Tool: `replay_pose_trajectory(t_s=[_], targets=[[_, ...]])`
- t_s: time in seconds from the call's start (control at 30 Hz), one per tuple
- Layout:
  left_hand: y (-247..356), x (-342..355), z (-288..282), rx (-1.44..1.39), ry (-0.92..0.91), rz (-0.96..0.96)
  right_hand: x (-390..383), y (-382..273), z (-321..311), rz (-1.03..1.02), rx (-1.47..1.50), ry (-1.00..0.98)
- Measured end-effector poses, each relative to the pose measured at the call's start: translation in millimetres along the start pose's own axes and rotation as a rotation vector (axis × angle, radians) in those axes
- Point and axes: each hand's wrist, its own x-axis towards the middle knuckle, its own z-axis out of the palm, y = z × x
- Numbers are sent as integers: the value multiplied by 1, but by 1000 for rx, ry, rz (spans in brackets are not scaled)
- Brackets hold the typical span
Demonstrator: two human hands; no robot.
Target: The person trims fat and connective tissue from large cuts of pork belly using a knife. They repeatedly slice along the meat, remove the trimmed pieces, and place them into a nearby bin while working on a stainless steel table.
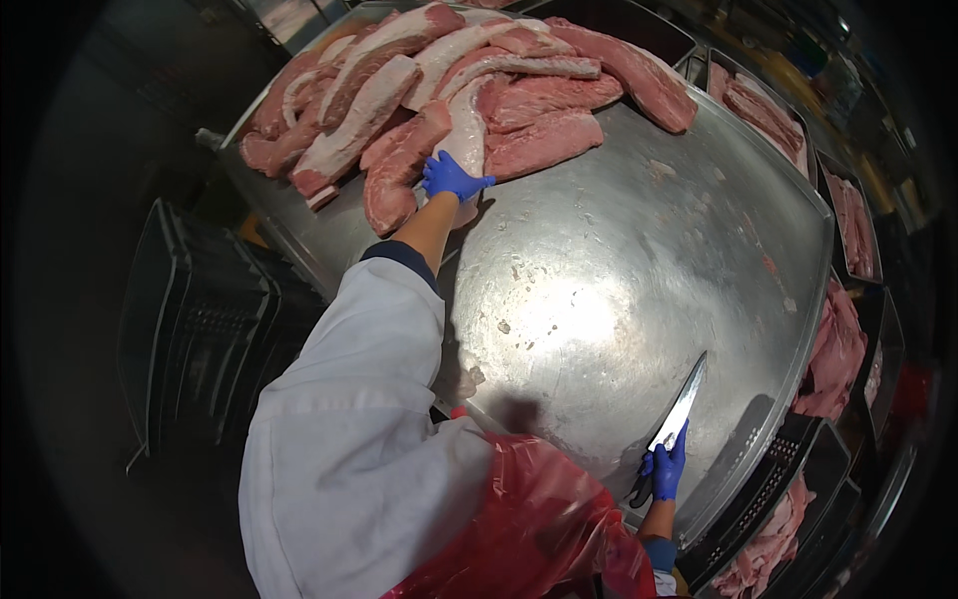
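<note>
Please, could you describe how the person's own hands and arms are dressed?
The left hand and right hand are gloved in blue. The left sleeve is loose and white, with a dark navy cuff; the right cuff looks blue, with some white below.

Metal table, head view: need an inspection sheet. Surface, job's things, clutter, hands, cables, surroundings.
Surface: metal table, bright glare mid-surface, reddish smear toward the right
Job's things: meat pieces heaped at the far left; knife, blade pointing away from the person
Clutter: small specks near the glare, too small to identify
Hands: blue-gloved; left hand on a pale piece, grip unclear; right hand holding the knife
Cables: nothing seen
Surroundings: dark crates left; meat-filled bins right
</note>
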Motion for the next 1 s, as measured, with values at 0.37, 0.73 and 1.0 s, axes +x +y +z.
replay_pose_trajectory(t_s=[0.37, 0.73, 1.0], targets=[[-46, 102, 4, -692, -205, 172, -15, -46, 34, 39, 154, 162], [-24, 61, 11, -1426, -522, 17, -3, -19, 26, 54, 240, 182], [-35, 11, -6, -1658, -817, -272, -11, -21, 28, 43, 246, 203]])
